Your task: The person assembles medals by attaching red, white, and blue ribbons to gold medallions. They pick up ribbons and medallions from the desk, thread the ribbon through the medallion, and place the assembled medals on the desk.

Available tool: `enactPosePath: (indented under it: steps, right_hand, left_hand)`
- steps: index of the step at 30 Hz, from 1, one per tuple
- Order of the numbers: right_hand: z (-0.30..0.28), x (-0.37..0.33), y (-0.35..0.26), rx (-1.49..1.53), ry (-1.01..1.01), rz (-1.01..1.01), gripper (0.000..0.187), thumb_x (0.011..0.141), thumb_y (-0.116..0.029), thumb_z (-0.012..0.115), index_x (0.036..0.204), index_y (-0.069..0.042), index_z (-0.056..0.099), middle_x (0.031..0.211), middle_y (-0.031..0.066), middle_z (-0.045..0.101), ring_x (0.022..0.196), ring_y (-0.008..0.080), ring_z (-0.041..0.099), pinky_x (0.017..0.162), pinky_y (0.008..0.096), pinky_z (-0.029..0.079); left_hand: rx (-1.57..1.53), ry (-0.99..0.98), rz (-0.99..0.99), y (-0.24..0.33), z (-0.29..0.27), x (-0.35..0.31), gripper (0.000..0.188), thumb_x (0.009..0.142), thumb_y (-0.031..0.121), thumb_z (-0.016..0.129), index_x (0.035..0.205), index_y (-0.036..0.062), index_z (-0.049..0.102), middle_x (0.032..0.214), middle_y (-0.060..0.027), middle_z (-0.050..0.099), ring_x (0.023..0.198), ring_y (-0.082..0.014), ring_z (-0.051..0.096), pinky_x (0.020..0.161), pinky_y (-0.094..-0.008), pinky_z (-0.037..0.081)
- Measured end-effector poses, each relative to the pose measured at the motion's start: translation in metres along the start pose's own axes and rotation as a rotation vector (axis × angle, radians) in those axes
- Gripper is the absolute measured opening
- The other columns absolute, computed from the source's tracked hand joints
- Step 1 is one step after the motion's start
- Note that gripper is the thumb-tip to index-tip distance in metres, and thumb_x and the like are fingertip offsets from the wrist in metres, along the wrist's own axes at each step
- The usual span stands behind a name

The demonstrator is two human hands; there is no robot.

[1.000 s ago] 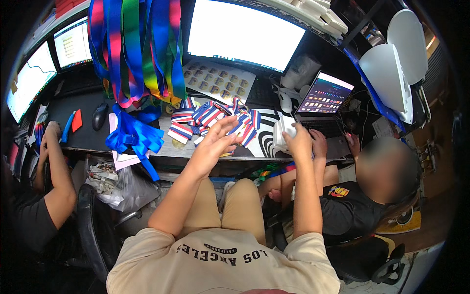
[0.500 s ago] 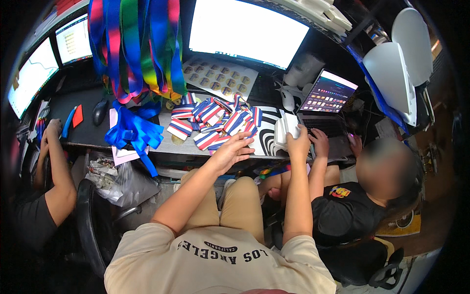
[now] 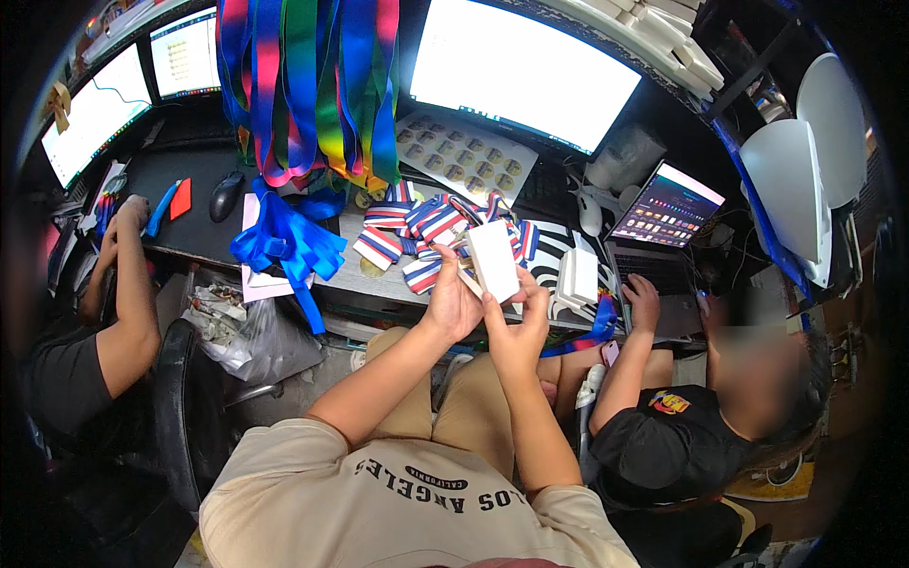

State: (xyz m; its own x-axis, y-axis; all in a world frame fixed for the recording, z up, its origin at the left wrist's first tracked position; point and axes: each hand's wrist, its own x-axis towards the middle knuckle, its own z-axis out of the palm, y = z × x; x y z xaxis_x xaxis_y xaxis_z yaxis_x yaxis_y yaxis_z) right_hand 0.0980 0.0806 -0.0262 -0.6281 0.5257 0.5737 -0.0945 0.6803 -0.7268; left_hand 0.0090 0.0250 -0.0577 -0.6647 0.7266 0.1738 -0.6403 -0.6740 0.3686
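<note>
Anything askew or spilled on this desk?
Nothing looks spilled. One tail of the blue ribbon bundle hangs over the desk's front edge, an untidy overhang, and the striped ribbons lie in a loose heap.

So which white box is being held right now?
The white box raised between the left hand and right hand, in front of the striped ribbons; neither hand holds the white boxes beside the laptop.

Below the grip of the right hand [image 3: 519, 329], black lettering [image 3: 443, 502] curved across the beige shirt [image 3: 360, 530] — a dark oval [image 3: 436, 477] held smaller letters. Rightward, a black shirt [image 3: 658, 454] bore an emblem [image 3: 669, 403]; beyond the grip, sticker [image 3: 457, 173] print blurred.
</note>
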Motion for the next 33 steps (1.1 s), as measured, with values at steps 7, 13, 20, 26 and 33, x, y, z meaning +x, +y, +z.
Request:
enactPosePath:
  steps: [7,13,20,26,33]
  right_hand:
    - [-0.023,0.011,0.002,0.295,0.232,-0.032,0.037,0.08,0.003,0.07,0.096,-0.007,0.038,0.127,0.0246,0.052,0.119,0.027,0.05,0.104,0.0384,0.034]
    - [-0.059,0.009,0.02,0.41,0.269,0.148,0.036,0.082,0.004,0.068,0.097,-0.007,0.037,0.127,0.0247,0.052,0.117,0.0256,0.051,0.103,0.0361,0.036]
    - [-0.062,-0.001,0.019,0.348,0.232,0.134,0.035,0.082,0.004,0.067,0.099,-0.006,0.038,0.129,0.0241,0.051,0.121,0.0244,0.049,0.101,0.0351,0.038]
    - [-0.057,0.006,0.013,0.558,0.174,0.21,0.039,0.089,0.001,0.06,0.123,-0.001,0.041,0.131,0.02,0.05,0.119,0.023,0.052,0.101,0.0345,0.041]
    - [-0.039,0.012,0.006,1.148,0.023,0.358,0.051,0.096,-0.02,0.051,0.141,-0.004,0.034,0.134,0.015,0.05,0.116,0.0275,0.057,0.096,0.044,0.049]
  left_hand:
    - [0.224,0.354,-0.081,0.011,0.003,0.017,0.061,0.092,0.058,0.048,0.126,0.0071,0.047,0.104,-0.0112,0.06,0.085,-0.0215,0.066,0.075,-0.0409,0.059]
    - [2.175,0.202,0.571,0.05,0.012,0.06,0.063,0.072,0.038,0.08,0.112,0.0016,0.049,0.101,-0.019,0.057,0.096,-0.0357,0.061,0.084,-0.0452,0.049]
    - [2.262,0.115,0.471,0.069,0.019,0.077,0.077,0.054,0.04,0.088,0.108,-0.0014,0.052,0.104,-0.0211,0.053,0.1,-0.0402,0.055,0.084,-0.0456,0.048]
    - [1.903,0.152,0.761,0.101,0.05,0.085,0.055,0.081,0.046,0.072,0.107,-0.0017,0.059,0.1,-0.0157,0.058,0.093,-0.0309,0.06,0.08,-0.0397,0.05]
    - [0.748,-0.046,-0.132,0.063,0.078,0.021,0.038,0.097,0.032,0.055,0.121,0.003,0.057,0.101,-0.0074,0.064,0.092,-0.0131,0.062,0.08,-0.0276,0.052]
